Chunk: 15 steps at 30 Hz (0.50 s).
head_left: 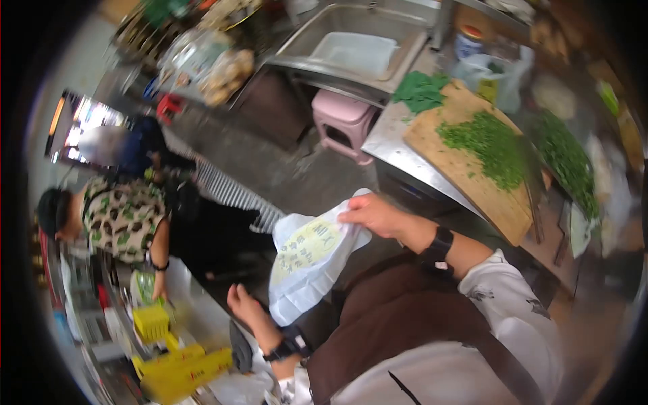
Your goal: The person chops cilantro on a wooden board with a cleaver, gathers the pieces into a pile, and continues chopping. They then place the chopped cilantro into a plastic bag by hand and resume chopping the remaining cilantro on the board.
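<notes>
A thin white plastic bag (307,270) with a pale yellow printed patch and dark characters hangs in front of my brown apron (405,324). My right hand (371,214) pinches the bag's upper corner between thumb and fingers. On the other side, my left hand (246,307) is held a little apart from the bag, its fingers apart and nothing seen in them. Black bands circle both wrists.
To the right, a wooden cutting board (432,131) bears chopped greens (486,145), near a green cloth (422,91). Behind are a steel sink (290,50) and a pink stool (343,121). At left, a person in a camouflage shirt (125,216) reaches beside a yellow basket (151,322).
</notes>
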Each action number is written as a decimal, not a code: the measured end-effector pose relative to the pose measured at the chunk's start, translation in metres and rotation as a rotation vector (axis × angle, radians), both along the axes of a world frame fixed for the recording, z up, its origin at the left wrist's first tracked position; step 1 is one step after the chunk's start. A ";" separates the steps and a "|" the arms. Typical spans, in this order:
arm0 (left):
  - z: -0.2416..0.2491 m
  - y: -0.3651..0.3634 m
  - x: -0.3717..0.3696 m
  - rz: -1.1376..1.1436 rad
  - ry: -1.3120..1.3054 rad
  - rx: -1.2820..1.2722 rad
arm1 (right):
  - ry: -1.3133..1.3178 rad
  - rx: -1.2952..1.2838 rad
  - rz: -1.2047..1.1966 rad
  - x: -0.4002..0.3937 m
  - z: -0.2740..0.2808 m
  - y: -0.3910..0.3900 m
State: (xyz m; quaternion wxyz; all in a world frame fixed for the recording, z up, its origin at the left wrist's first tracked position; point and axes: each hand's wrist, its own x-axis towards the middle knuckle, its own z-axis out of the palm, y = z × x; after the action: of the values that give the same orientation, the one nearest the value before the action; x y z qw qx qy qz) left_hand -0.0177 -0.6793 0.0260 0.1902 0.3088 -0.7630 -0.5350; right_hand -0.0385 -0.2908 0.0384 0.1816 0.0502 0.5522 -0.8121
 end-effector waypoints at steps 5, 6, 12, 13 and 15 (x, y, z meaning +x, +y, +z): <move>0.074 0.104 0.012 -0.762 -0.050 0.075 | 0.276 0.296 -0.063 0.007 0.000 -0.024; 0.079 0.132 0.014 -0.899 -0.112 0.132 | 0.392 0.396 -0.078 0.007 -0.004 -0.032; 0.050 0.209 -0.023 -0.947 -0.193 0.393 | 0.306 0.645 -0.139 0.025 0.010 -0.023; 0.047 0.220 -0.025 -0.957 -0.187 0.381 | 0.350 0.695 -0.128 0.027 0.013 -0.010; 0.046 0.239 -0.031 -0.973 -0.234 0.439 | 0.332 0.668 -0.125 0.032 0.017 0.014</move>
State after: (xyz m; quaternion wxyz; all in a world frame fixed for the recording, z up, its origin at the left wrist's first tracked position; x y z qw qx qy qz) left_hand -0.0489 -0.4407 0.0721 -0.2344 0.0099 -0.7044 -0.6699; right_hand -0.0067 -0.2771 0.0550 0.0134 0.0078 0.8044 -0.5939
